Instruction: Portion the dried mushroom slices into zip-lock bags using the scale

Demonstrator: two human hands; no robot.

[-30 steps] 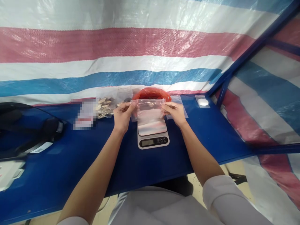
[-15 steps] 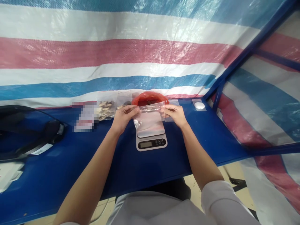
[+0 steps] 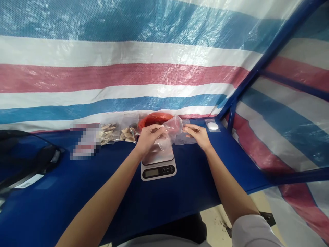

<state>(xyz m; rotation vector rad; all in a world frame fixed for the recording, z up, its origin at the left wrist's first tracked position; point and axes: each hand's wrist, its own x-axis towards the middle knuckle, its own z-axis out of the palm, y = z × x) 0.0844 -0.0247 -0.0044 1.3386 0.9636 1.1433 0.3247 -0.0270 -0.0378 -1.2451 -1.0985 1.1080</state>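
Note:
My left hand (image 3: pixel 151 136) is closed on a clear plastic bag (image 3: pixel 174 125), pinching it between thumb and fingers. At the bag's right edge, the fingertips of my right hand (image 3: pixel 197 134) are pinched together on the film. The bag's mouth looks rounded and parted, and nothing shows inside it. Below the hands sits a white kitchen scale (image 3: pixel 158 172) with a silver plate; its display shows no readable figure. Just behind, a red plastic bag (image 3: pixel 147 120) lies with its mouth open, partly covered by the clear bag and my left hand.
Clear bags of dried slices (image 3: pixel 109 133) and of brownish pieces (image 3: pixel 128 135) lie to the left, beside a blurred-out packet (image 3: pixel 86 140). Flat clear bags (image 3: pixel 185 139) and a bagged white round object (image 3: pixel 212 126) are to the right. Black headgear (image 3: pixel 43 164) rests far left on the blue table (image 3: pixel 190 181).
The clear bag was stretched flat between both hands; now its mouth is parted and tipped upward to the right. The camera view has shifted, so the scene sits lower and slightly left.

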